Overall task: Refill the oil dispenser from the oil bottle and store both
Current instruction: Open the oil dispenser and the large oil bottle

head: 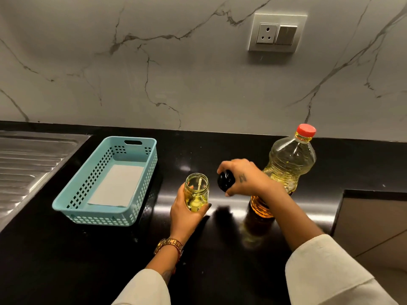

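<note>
My left hand [184, 213] grips a small glass oil dispenser [196, 191] that stands on the black counter, its mouth uncovered and a little yellow oil at its bottom. Just to its right, my right hand [244, 178] holds the dispenser's black cap [225, 180] above the counter. Behind my right hand stands the big clear oil bottle [288, 164] with a red cap [306, 130] screwed on. My right wrist hides part of the bottle's lower half.
A light blue perforated basket [72, 205] with a white sheet inside lies left of the dispenser. A steel sink drainboard [28, 166] runs along the far left. The marble wall carries a socket plate [276, 33]. The black counter [66, 260] steps back at the right edge.
</note>
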Demonstrator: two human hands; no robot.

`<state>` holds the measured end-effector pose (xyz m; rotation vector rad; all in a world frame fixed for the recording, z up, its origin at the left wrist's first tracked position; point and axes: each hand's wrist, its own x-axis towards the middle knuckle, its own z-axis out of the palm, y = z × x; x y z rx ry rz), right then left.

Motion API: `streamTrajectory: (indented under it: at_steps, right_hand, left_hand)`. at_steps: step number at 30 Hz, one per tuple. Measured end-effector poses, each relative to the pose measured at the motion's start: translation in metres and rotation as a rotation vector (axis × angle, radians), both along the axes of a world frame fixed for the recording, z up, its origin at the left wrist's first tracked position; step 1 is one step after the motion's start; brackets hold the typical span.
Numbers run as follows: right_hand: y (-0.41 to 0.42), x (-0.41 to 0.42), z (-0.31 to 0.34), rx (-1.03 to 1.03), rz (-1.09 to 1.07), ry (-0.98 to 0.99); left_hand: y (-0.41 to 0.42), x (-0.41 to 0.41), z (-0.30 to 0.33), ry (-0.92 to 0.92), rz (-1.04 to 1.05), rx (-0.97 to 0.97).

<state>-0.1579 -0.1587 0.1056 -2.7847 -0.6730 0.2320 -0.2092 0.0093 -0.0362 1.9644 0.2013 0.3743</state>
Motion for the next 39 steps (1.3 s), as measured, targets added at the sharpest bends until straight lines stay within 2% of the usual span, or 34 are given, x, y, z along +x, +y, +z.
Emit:
streamTrajectory:
  at_steps: [5, 12, 14, 17, 21, 24, 30, 34, 39]
  right_hand:
    - [-0.002, 0.004, -0.049, -0.090, -0.028, 0.127]
    - [0.001, 0.006, -0.063, -0.181, 0.017, 0.154]
    - [0.001, 0.002, -0.055, -0.135, 0.042, 0.146]
    - [0.001, -0.006, -0.020, 0.003, 0.090, 0.017]
    - [-0.011, -0.023, 0.058, 0.313, 0.170, -0.195]
    - [-0.035, -0.034, 0.111, 0.420, 0.147, -0.338]
    - [-0.096, -0.031, 0.136, 0.331, -0.047, -0.525]
    - [-0.116, -0.031, 0.118, 0.284, -0.160, -0.515]
    - [-0.121, -0.031, 0.100, 0.345, -0.203, -0.539]
  left_hand:
    - [0.000, 0.001, -0.001, -0.002, -0.002, 0.029]
    - [0.000, -0.001, 0.001, -0.017, -0.020, 0.019]
    - [-0.002, -0.004, 0.004, -0.057, -0.035, -0.039]
    - [-0.005, -0.010, 0.016, -0.193, 0.026, -0.131]
    - [-0.015, 0.000, 0.062, -0.420, 0.028, -0.013]
    - [-0.042, 0.012, 0.109, -0.516, -0.086, 0.039]
    - [-0.108, 0.021, 0.145, -0.436, -0.344, 0.071]
    - [-0.136, 0.022, 0.147, -0.345, -0.401, 0.056]
    - [-0.151, 0.027, 0.143, -0.302, -0.439, 0.014]
